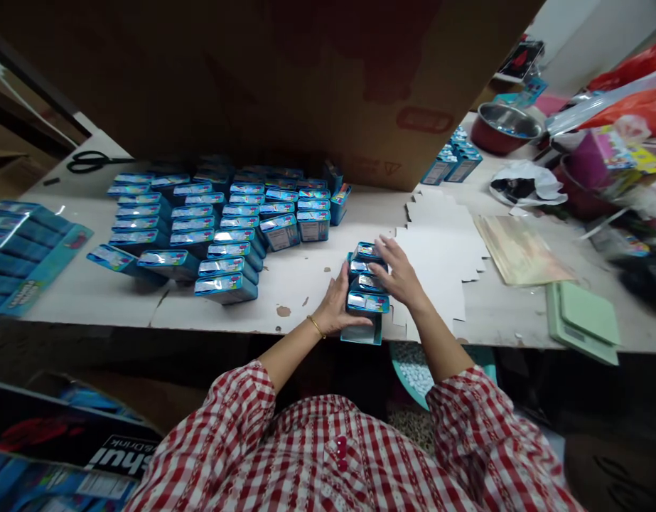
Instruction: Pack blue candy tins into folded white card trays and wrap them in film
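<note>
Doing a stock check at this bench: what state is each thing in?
Left hand: fingers against the row of blue boxes.
Right hand: spread over that row.
Row of blue boxes: packed close, held between the hands.
Other blue boxes: in rows on the bench.
Scissors: closed, lying flat.
White card sheet: flat, jagged-edged.

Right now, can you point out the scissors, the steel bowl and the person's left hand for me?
scissors [85, 162], head view, on the black handle
steel bowl [507, 121], head view, on the inner steel surface
left hand [335, 302], head view, on the back of the hand
</note>
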Available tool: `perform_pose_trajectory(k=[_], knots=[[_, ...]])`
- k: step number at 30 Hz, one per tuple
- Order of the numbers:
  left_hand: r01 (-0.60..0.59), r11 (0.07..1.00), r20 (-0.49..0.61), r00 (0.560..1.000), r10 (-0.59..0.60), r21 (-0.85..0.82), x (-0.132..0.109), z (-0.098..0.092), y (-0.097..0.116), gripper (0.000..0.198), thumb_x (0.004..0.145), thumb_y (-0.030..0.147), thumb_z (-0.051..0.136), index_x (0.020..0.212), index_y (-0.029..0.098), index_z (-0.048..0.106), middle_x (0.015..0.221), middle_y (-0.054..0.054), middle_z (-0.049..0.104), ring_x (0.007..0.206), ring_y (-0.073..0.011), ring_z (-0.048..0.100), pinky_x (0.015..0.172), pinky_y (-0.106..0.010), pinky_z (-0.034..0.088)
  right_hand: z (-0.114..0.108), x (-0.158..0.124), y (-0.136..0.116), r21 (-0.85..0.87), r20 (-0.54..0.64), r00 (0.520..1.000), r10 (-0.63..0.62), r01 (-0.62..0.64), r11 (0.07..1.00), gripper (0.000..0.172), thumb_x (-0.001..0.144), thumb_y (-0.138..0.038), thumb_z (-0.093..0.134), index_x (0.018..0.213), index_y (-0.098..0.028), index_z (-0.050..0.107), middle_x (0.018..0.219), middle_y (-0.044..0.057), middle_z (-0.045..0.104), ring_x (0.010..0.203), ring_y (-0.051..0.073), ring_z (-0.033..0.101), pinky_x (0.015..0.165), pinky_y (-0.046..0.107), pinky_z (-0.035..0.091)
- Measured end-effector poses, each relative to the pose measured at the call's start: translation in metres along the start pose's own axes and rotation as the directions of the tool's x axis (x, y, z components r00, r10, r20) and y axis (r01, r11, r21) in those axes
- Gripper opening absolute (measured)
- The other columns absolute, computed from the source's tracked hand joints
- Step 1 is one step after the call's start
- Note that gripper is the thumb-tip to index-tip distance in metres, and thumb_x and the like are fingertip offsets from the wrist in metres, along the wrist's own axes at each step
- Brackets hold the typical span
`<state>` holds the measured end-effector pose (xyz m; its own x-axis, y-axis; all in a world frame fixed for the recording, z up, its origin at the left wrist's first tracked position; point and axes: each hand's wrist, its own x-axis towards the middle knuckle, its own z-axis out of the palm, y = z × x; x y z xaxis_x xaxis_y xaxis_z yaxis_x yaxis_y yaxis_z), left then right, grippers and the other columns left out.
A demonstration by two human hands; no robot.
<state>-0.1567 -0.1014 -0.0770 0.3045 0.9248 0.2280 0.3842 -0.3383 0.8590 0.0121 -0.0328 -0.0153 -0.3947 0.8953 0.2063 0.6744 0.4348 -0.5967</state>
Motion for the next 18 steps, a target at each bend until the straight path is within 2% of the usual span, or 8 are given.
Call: perform_pose_trajectory(k=[2,4,6,8,10,13,15,18], knots=[[0.015,1.0,-0.005,1.0,-0.015,0.003,-0.004,0.002,0.001,0.129,0.058,0.054,0.072,0.141,0.018,-0.019,0.149,-0.025,0.006,0.138,-0.0373,0.009,0.108,-0.059,0.015,-0.001,0.001,-0.009,-0.194,0.134,0.99,-0.044,0.07,0.979,0.059,0.083,-0.054,0.044,0.135,-0.026,0.04,0.145,0.006,0.033,0.137,0.031,0.015,0.11,0.057,0.013],[0.036,0.999,-0.031,0.999,-0.035,0.02,-0.005,0.005,0.003,0.125,0.061,0.053,0.071,0.141,0.016,-0.018,0.149,-0.026,0.006,0.138,-0.0369,0.01,0.107,-0.059,0.018,-0.003,0.001,-0.015,-0.304,0.219,0.975,-0.032,0.099,0.947,0.06,0.083,-0.055,0.044,0.136,-0.028,0.038,0.147,0.005,0.03,0.137,0.035,0.012,0.107,0.063,0.006],[0.05,0.997,-0.045,0.998,-0.048,0.051,-0.004,0.007,0.003,0.125,0.061,0.054,0.07,0.141,0.015,-0.017,0.149,-0.026,0.004,0.138,-0.0372,0.009,0.107,-0.06,0.019,-0.006,0.007,-0.016,-0.318,0.287,0.957,-0.048,0.142,0.937,0.061,0.082,-0.057,0.045,0.136,-0.029,0.038,0.147,0.005,0.03,0.137,0.036,0.014,0.105,0.065,0.003],[0.074,0.992,-0.029,0.997,-0.071,0.098,-0.005,0.008,0.002,0.124,0.06,0.056,0.07,0.142,0.014,-0.014,0.149,-0.026,0.004,0.138,-0.0377,0.007,0.106,-0.061,0.016,-0.009,0.024,-0.012,-0.249,0.292,0.951,-0.106,0.182,0.951,0.061,0.083,-0.056,0.044,0.137,-0.029,0.037,0.147,0.005,0.029,0.137,0.033,0.016,0.107,0.062,0.009],[0.107,0.983,0.017,0.994,-0.111,0.152,-0.007,0.007,0.0,0.119,0.063,0.056,0.067,0.142,0.014,-0.011,0.149,-0.025,0.006,0.138,-0.0369,0.007,0.106,-0.063,0.013,-0.007,0.055,-0.005,-0.167,0.192,0.97,-0.147,0.18,0.969,0.059,0.086,-0.051,0.041,0.138,-0.026,0.034,0.147,0.006,0.028,0.137,0.028,0.021,0.109,0.055,0.019],[0.154,0.965,0.064,0.983,-0.171,0.21,-0.011,0.006,-0.002,0.105,0.072,0.054,0.058,0.143,0.014,-0.007,0.149,-0.024,0.01,0.138,-0.0331,0.01,0.107,-0.062,0.009,0.003,0.121,0.005,-0.125,0.032,0.995,-0.092,0.096,0.988,0.062,0.083,-0.041,0.048,0.139,-0.02,0.033,0.146,0.01,0.031,0.135,0.025,0.026,0.109,0.048,0.025],[0.163,0.962,0.082,0.979,-0.184,0.22,-0.013,0.005,-0.002,0.1,0.074,0.053,0.055,0.143,0.013,-0.005,0.149,-0.023,0.009,0.139,-0.0311,0.011,0.108,-0.06,0.01,0.012,0.169,0.009,-0.166,0.028,0.998,-0.053,0.057,0.985,0.065,0.078,-0.031,0.054,0.138,-0.015,0.034,0.144,0.012,0.032,0.135,0.026,0.026,0.11,0.048,0.024],[0.151,0.964,0.1,0.979,-0.176,0.219,-0.014,0.005,-0.002,0.101,0.073,0.055,0.055,0.143,0.012,-0.005,0.149,-0.024,0.009,0.139,-0.0301,0.01,0.109,-0.06,0.011,0.022,0.234,0.012,-0.244,0.125,0.984,-0.128,0.156,0.957,0.061,0.074,-0.018,0.051,0.134,-0.014,0.041,0.143,0.011,0.035,0.135,0.025,0.025,0.111,0.045,0.024]])
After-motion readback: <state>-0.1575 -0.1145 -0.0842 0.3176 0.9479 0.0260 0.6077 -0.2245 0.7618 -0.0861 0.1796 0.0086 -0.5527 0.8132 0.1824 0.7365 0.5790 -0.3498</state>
